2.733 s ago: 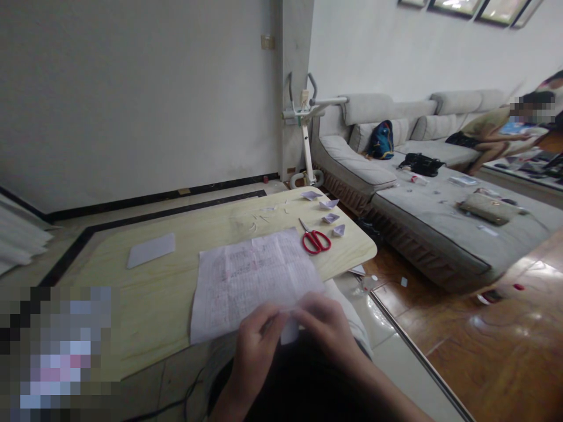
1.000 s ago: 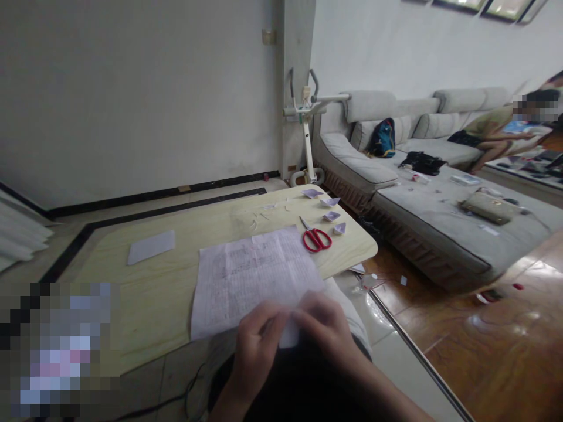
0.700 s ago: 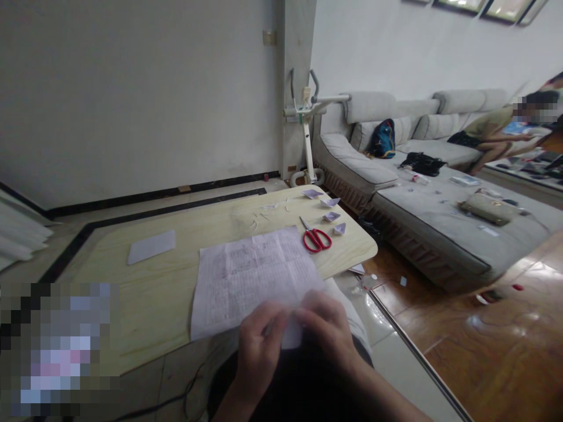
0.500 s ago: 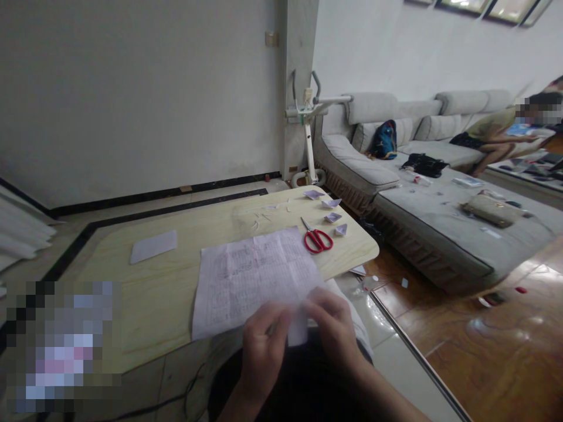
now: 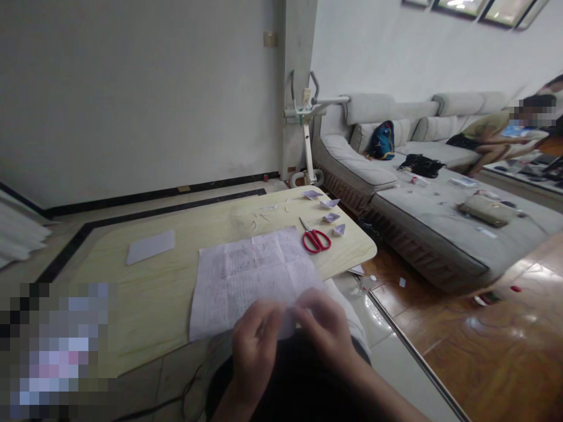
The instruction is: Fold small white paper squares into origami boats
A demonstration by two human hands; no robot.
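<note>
My left hand [image 5: 258, 331] and my right hand [image 5: 323, 319] are close together over my lap, at the table's near edge. Between their pinched fingers is a small piece of paper [image 5: 288, 327], mostly hidden and a little blurred. Just beyond lies a large creased printed sheet [image 5: 253, 272] on the table. Red-handled scissors [image 5: 315, 240] rest at its right corner, blades pointing away. Several small folded paper boats [image 5: 331, 217] stand in a row along the table's right end.
Thin paper scraps [image 5: 263, 217] lie on the far half of the wooden table [image 5: 153, 299]. A pale paper stack [image 5: 151, 247] is at the left. To the right is a grey sofa [image 5: 431, 246] with bags, where another person [image 5: 484, 132] sits.
Both hands have shifted slightly left, still pinching the paper. Less of the small piece shows below the fingers now. The view has turned a little.
</note>
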